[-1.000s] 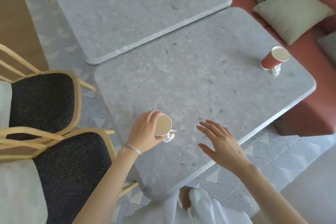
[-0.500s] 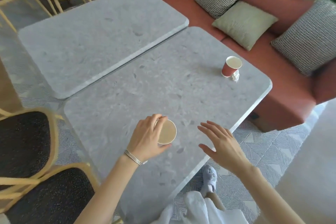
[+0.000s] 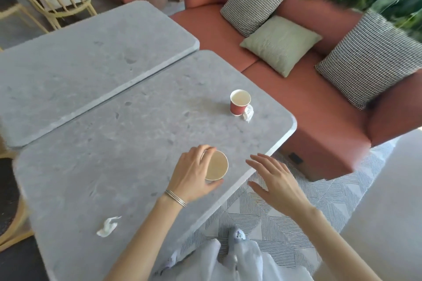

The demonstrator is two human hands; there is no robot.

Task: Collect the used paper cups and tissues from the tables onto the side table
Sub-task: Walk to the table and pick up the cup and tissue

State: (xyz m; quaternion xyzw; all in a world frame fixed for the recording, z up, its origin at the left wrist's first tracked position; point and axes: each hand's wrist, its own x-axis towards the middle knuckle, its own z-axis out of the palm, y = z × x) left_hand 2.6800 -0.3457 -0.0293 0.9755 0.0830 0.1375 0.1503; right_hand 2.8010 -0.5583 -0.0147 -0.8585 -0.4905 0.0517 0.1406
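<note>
My left hand [image 3: 194,174] is wrapped around a paper cup [image 3: 215,168] seen from above, held over the near grey stone table [image 3: 118,143] close to its right edge. A crumpled white tissue [image 3: 108,227] lies on that table, down to the left of my forearm. A second, red paper cup [image 3: 239,102] stands upright near the table's far right corner, with another crumpled tissue [image 3: 248,113] touching its right side. My right hand [image 3: 275,183] hovers past the table's edge, fingers spread and holding nothing.
A second grey table [image 3: 86,52] adjoins the near one at the back left. A terracotta sofa [image 3: 319,107] with three cushions runs along the right, plants behind it. Wooden chairs stand at the far left and upper left. Patterned floor and my legs show below.
My left hand has carried the cup to the right, away from the tissue that lay beside it; that tissue now lies alone on the table. The view has swung toward the sofa.
</note>
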